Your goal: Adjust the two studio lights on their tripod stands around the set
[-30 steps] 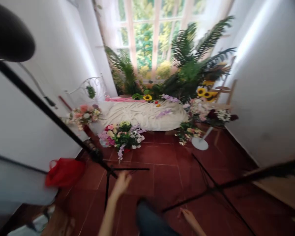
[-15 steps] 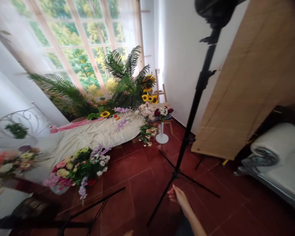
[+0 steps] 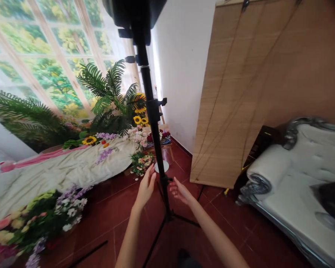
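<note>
A black light stand (image 3: 155,136) rises upright in front of me, with its tripod legs spread on the floor and a dark head cut off by the top edge. To the left of its lower pole is my left hand (image 3: 146,187), open, fingers stretched upward, thumb apart. My right hand (image 3: 180,191) is on the other side, its fingers loosely bent and apart, close to the small lower knob (image 3: 167,180). Whether the right fingertips touch that knob I cannot tell. Nothing shows inside either hand.
Flower bunches (image 3: 41,216) and a cream-draped bed (image 3: 72,160) lie to the left. Palm leaves (image 3: 106,87) stand by the window backdrop. A bamboo blind (image 3: 226,93) hangs at right, near a white tufted sofa (image 3: 284,193). Another black leg (image 3: 91,253) crosses the red tiles.
My view has turned right and come closer to the stand. My left hand has risen into view, and both hands are now on either side of the lower pole.
</note>
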A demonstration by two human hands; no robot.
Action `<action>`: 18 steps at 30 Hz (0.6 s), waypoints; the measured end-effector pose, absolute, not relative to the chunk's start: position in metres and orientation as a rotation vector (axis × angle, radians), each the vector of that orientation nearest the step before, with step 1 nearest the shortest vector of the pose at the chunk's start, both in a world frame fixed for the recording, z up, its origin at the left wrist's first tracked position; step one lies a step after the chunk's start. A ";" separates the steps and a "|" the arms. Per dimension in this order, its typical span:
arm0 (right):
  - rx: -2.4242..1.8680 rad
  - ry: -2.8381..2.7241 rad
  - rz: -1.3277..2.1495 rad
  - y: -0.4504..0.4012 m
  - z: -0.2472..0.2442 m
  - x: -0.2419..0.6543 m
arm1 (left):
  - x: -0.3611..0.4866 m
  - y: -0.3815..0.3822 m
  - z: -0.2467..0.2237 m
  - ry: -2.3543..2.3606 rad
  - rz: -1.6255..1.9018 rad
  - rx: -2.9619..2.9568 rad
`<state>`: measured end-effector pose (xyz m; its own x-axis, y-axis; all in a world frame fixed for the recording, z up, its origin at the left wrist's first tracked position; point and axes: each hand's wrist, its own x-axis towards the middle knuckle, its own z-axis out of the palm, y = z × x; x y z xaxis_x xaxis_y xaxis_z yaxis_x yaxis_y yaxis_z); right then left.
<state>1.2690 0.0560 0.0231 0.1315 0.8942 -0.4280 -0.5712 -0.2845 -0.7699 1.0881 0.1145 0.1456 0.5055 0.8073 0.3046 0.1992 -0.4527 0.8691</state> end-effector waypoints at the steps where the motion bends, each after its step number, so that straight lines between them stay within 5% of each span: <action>1: -1.068 -0.349 1.574 0.062 0.027 1.275 | 1.110 0.120 0.154 0.844 1.014 1.909; 10: -0.482 -0.063 2.082 0.081 0.037 1.302 | 1.186 0.141 0.163 0.976 1.345 1.786; 18: -0.444 0.135 2.117 0.091 0.032 1.303 | 1.195 0.143 0.161 1.054 1.448 1.791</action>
